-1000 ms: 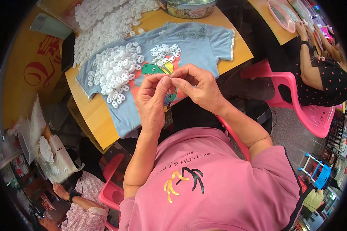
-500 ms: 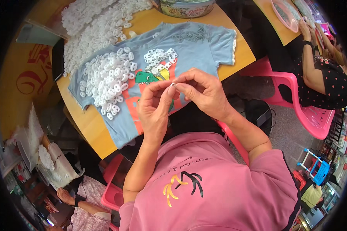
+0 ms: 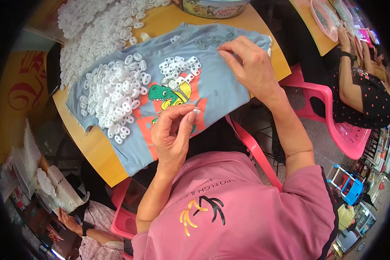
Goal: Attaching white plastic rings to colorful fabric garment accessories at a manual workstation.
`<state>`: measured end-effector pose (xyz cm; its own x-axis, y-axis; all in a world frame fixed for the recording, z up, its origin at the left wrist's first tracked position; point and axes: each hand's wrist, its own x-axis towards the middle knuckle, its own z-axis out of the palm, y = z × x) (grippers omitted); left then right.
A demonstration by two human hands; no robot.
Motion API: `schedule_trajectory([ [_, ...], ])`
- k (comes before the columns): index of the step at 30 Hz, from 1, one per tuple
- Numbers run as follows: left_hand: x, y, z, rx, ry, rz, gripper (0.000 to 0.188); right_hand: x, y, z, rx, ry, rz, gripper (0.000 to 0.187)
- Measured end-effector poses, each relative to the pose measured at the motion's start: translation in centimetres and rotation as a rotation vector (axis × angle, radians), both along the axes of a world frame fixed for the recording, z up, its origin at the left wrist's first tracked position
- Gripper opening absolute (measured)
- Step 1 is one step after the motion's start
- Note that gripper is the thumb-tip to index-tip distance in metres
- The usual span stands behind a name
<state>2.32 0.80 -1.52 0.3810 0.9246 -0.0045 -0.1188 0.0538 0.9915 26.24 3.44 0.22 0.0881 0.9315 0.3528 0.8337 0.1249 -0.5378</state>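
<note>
A small white plastic piece [image 3: 196,111] is pinched between the thumb and forefinger of my left hand [image 3: 171,132], above the lower edge of a light blue T-shirt [image 3: 221,69] with a dinosaur print. My right hand [image 3: 255,69] is over the shirt's right side, thumb and forefinger tips drawn together; whether anything tiny is between them I cannot make out. Just beyond those fingertips lies a heap of thin dark metal pins [image 3: 214,40]. White pieces with round holes [image 3: 180,67] lie mid-shirt, and a bigger mound of white oval pieces [image 3: 112,93] covers its left part.
The shirt is spread on a yellow-brown table [image 3: 84,149]. A large heap of white pieces [image 3: 95,30] fills its far left, and a round printed tub [image 3: 212,8] stands at the back. Pink chairs [image 3: 333,112] and other people are on both sides.
My right hand has left my left hand and moved up and right toward the dark pins. My left hand has lowered slightly, with the white piece showing at its fingertips.
</note>
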Motion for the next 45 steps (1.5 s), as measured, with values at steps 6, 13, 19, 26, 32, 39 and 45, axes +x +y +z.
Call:
schedule_trajectory([
  [6,-0.2,0.1,0.0,-0.001,0.017,-0.029,0.011,0.1,1.0,-0.2,-0.018,-0.11,-0.029,0.01],
  [13,-0.6,0.0,-0.5,0.025,0.035,-0.041,0.012,0.0,1.3,0.3,-0.054,-0.152,0.017,0.009],
  [19,-0.7,0.1,-0.7,0.075,0.032,-0.069,0.012,0.4,1.6,0.9,-0.139,-0.218,0.032,0.011],
  [26,-0.3,0.1,-0.6,0.011,-0.061,0.003,0.01,0.4,2.6,1.6,-0.281,-0.349,0.029,0.012],
  [32,-0.5,0.3,-0.1,-0.105,-0.218,-0.005,0.013,0.0,1.0,2.1,-0.126,-0.19,0.184,0.009],
  [39,-0.8,0.6,-0.3,-0.111,-0.241,0.025,0.013,-0.4,-1.7,2.4,-0.276,-0.119,0.539,0.01],
  [45,-0.7,1.2,0.0,-0.243,-0.344,0.05,0.014,-0.5,-2.4,1.7,-0.126,-0.27,0.565,0.008],
])
